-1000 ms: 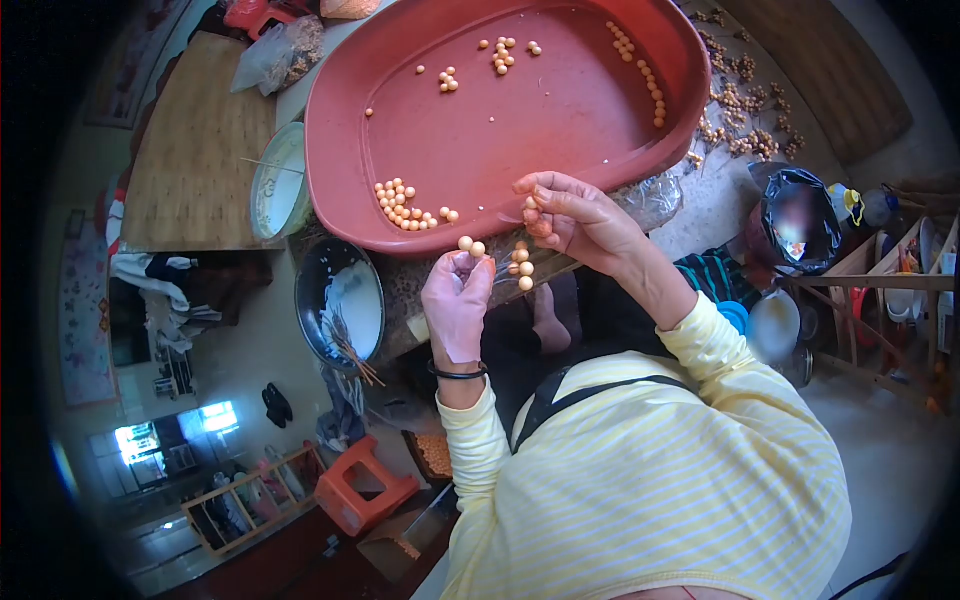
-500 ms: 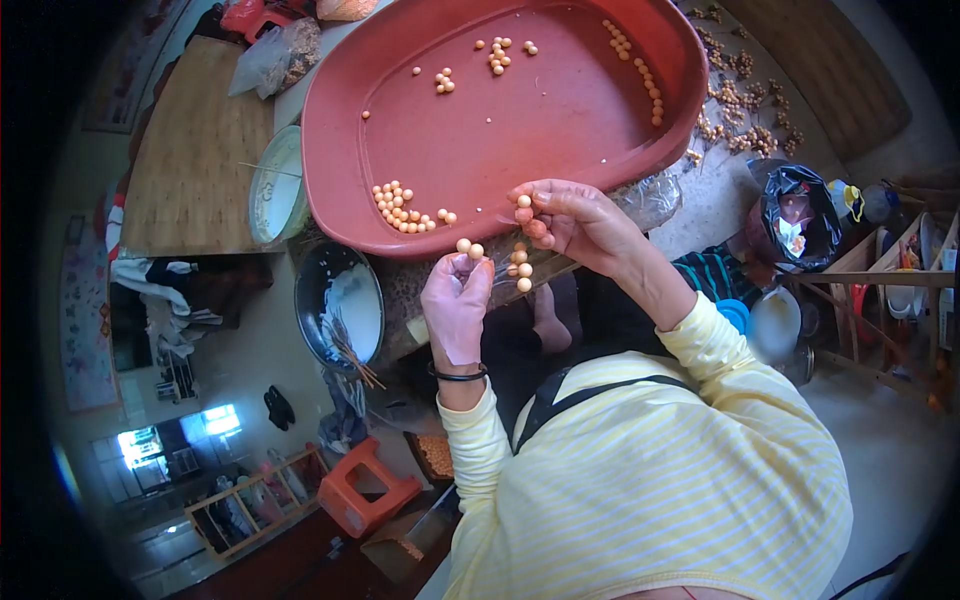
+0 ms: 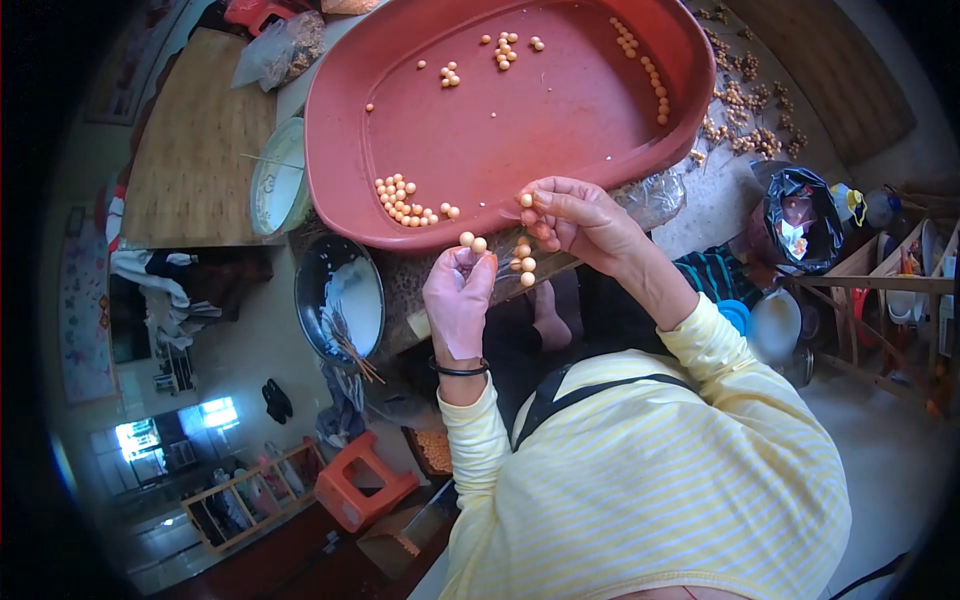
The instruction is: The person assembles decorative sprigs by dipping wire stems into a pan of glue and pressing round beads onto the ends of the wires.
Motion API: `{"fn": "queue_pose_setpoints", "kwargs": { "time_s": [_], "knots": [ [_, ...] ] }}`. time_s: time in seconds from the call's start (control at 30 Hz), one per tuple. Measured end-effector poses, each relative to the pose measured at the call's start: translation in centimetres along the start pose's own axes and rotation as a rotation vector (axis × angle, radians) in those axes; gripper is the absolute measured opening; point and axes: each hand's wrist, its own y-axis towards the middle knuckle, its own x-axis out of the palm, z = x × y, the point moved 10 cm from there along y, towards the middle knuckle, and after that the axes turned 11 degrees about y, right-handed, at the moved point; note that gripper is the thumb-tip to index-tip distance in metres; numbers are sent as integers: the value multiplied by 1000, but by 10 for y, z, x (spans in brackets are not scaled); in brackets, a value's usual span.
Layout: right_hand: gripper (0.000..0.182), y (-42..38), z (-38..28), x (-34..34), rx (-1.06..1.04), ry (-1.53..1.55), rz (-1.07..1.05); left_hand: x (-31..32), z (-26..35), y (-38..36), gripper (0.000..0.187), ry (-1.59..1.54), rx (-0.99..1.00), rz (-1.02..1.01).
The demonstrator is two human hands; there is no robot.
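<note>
My left hand (image 3: 456, 298) is closed in a pinch with two pale orange beads (image 3: 473, 242) at its fingertips. To its right, my right hand (image 3: 590, 222) pinches a similar bead (image 3: 527, 200) between thumb and fingers. Just below those fingers hangs a small bunch of beads (image 3: 526, 266); what it hangs from is too fine to make out. Both hands are by the near rim of a large red plastic basin (image 3: 335, 130). Inside it, loose beads (image 3: 405, 206) lie in a group at the near left, with smaller groups farther back and along the right side.
A dark bowl of white material (image 3: 355, 305) with thin sticks (image 3: 350, 350) stands left of my left hand. Beside the basin is a pale green bowl (image 3: 278, 180). Stemmed bead clusters (image 3: 750, 105) lie at the right, near a black-bagged bin (image 3: 800, 225). A red stool (image 3: 362, 483) stands lower left.
Both hands keep nearly the same pose and hold. The whole view has shifted very slightly, with the basin a little farther right in the picture.
</note>
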Motion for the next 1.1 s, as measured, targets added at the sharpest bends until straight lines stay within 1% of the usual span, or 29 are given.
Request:
{"fn": "queue_pose_setpoints", "kwargs": {
  "time_s": [0.13,0.27,0.47,0.6,0.63,0.8,0.93,1.1],
  "knots": [
    [19,-1,-2,-2,7,-9,5,2,0,-4,10,38,-72,13],
    [19,-3,-4,0,-27,-25,47,4,-5,-1,11,22,8,-3],
    [17,-6,-8,6,-38,-26,70,6,3,-4,12,65,21,28],
    [15,-8,-8,4,-10,-111,61,5,1,-7,13,39,-81,21],
    [15,-8,-9,3,-10,-111,61,5,2,-7,13,39,-81,21],
    [16,-7,-7,-2,10,-63,33,6,0,-8,13,62,-111,19],
    [17,-7,-5,-1,36,-23,-7,6,1,-7,12,59,-78,13],
    [16,-8,-4,-3,33,51,44,11,-1,-5,11,46,-56,-3]
  ]
}}
